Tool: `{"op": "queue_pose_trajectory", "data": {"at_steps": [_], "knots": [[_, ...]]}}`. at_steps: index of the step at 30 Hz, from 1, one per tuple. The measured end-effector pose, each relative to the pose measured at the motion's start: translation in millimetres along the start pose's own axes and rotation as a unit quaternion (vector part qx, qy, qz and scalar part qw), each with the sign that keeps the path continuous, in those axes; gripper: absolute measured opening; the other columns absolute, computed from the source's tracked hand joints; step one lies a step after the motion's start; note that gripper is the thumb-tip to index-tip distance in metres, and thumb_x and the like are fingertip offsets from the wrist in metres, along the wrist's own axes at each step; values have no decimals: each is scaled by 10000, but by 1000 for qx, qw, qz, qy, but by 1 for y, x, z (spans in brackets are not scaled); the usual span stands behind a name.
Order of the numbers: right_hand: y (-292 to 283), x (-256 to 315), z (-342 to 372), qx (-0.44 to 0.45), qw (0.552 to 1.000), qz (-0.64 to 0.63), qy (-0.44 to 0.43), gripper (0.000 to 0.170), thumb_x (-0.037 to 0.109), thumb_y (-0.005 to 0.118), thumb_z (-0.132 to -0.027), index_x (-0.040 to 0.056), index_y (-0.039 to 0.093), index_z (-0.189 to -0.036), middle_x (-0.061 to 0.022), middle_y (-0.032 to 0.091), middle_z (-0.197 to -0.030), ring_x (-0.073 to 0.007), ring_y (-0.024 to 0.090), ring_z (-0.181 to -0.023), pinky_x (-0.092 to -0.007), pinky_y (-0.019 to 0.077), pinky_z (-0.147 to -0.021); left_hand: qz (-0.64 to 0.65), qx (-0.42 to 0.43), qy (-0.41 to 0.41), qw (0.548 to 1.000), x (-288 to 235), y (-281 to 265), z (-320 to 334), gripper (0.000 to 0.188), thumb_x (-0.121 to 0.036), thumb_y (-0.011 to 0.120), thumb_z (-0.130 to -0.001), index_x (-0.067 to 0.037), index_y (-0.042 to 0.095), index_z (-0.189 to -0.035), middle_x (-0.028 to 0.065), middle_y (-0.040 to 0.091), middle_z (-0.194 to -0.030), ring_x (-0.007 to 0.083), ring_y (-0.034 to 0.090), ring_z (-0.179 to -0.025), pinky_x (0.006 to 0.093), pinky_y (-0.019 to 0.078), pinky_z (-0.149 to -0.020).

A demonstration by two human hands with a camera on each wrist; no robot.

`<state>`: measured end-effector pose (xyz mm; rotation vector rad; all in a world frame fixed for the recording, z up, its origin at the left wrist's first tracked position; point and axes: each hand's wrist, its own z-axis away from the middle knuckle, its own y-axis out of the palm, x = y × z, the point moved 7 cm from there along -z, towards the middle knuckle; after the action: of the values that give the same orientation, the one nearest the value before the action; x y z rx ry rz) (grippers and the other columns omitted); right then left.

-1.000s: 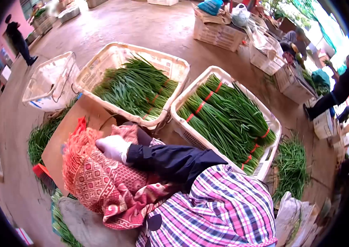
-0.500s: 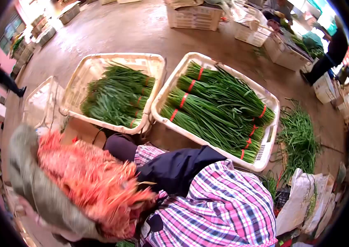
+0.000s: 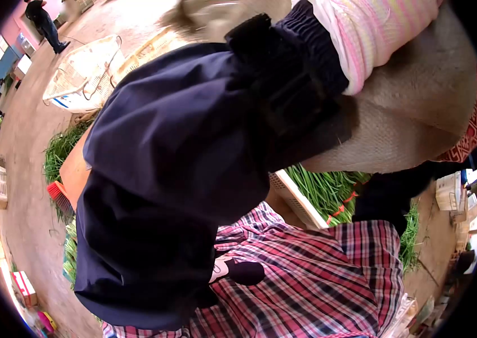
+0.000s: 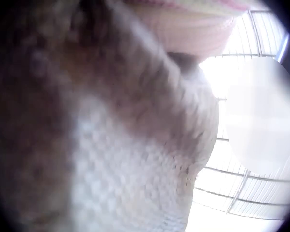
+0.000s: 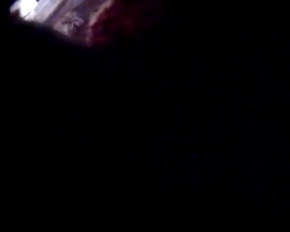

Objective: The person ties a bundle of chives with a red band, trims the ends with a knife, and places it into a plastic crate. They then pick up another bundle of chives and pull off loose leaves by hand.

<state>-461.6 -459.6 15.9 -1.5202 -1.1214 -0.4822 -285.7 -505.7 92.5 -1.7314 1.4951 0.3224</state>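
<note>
Across the head view stretches a dark sleeve [image 3: 176, 135], ending at my left hand in a pink-and-yellow striped glove [image 3: 379, 34]. Its fingers are hidden or out of frame. Against the glove lies a coarse grey-brown cloth [image 3: 407, 118], with a red patterned part [image 3: 472, 121] showing at its right edge. In the left wrist view the cloth [image 4: 130, 169] fills much of the picture below the striped glove [image 4: 193, 29]. Another dark sleeve [image 3: 390, 191] passes below the cloth; my right hand does not show. The right wrist view is mostly black.
Below the cloth, green stalks with red ties [image 3: 328, 191] show in a white crate [image 3: 297, 200]. An empty-looking crate [image 3: 83, 73] stands upper left, near a person [image 3: 44, 25]. Loose greens [image 3: 61, 149] and an orange brush [image 3: 58, 194] lie at left.
The cloth has swung from the lower left to the upper right, its grey-brown side now showing. The left sleeve has risen across the view, covering most of the crates.
</note>
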Motion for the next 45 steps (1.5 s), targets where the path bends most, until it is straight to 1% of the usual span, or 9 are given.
{"op": "queue_pose_trajectory", "data": {"at_steps": [7, 11, 14, 16, 22, 26, 29, 35, 45], "knots": [[-184, -136, 113, -113, 803, 528, 251, 365, 265, 537, -864, 97, 622, -1177, -143, 655, -1125, -262, 639, -978, -395, 515, -877, -36, 29, -45, 998, 98, 9, 15, 339, -210, 528, -960, -1, 609, -1214, 90, 656, -1120, 162, 596, -1027, 285, 463, -895], [-93, -255, 217, 109, 669, 582, 450, 348, 257, 523, -861, 108, 650, -1150, -136, 672, -1096, -264, 654, -948, -396, 526, -859, -117, 27, -186, 975, 154, -29, 75, 374, -242, 607, -918, 3, 616, -1202, 77, 657, -1139, 146, 573, -1070, 275, 437, -919], [49, -401, 294, 259, 806, 412, 337, 481, 403, 452, -904, 190, 562, -1321, -76, 530, -1390, -245, 504, -1269, -363, 398, -1051, -100, 12, -121, 988, 188, -67, 115, 324, -204, 598, -902, 8, 624, -1145, 145, 679, -1022, 235, 623, -983, 302, 459, -883], [83, -396, 308, 357, 688, 483, 407, 508, 435, 454, -896, 179, 573, -1318, -81, 514, -1408, -258, 513, -1263, -352, 416, -1035, -60, 26, -295, 953, 193, -83, 147, 315, -183, 589, -911, 14, 623, -1156, 107, 674, -1051, 187, 611, -990, 283, 451, -889], [50, -303, 229, 396, 760, 369, 358, 442, 461, 564, -812, 69, 720, -946, -177, 691, -993, -358, 661, -907, -435, 506, -821, 191, -24, -417, 888, 171, -121, 288, 283, -142, 569, -954, -10, 617, -1201, 36, 659, -1080, 114, 585, -998, 263, 458, -906], [88, -236, 142, 264, 933, 121, 211, 300, 212, 630, -867, 4, 683, -1075, -110, 709, -922, -192, 660, -837, -312, 513, -762, -75, -123, -383, 913, 81, -184, 379, 269, -145, 571, -939, -15, 633, -1166, 103, 677, -1094, 191, 628, -1033, 302, 477, -923], [157, -163, 73, 244, 947, -58, 199, 281, 102, 561, -948, -25, 620, -1192, -67, 676, -995, -111, 625, -870, -229, 496, -751, -189, -249, -349, 884, 14, -216, 499, 197, -144, 547, -955, -21, 666, -1050, 49, 679, -972, 129, 612, -906, 257, 467, -816], [319, -66, -45, 384, 922, -46, 6, 397, 243, 503, -994, -5, 550, -1301, -87, 645, -1058, -141, 610, -923, -271, 495, -827, -80, -673, -448, 584, -74, -141, 732, 216, -222, 581, -968, -35, 689, -966, -36, 601, -690, 45, 542, -630, 196, 423, -625], [510, 126, 51, 614, 773, -38, -155, 394, 183, 519, -962, -27, 553, -1294, -119, 657, -1075, -186, 631, -949, -310, 489, -885, -127, -815, -504, 257, -98, 80, 872, 174, -154, 617, -907, -61, 662, -1047, 71, 660, -951, 195, 611, -904, 323, 492, -842]]}}
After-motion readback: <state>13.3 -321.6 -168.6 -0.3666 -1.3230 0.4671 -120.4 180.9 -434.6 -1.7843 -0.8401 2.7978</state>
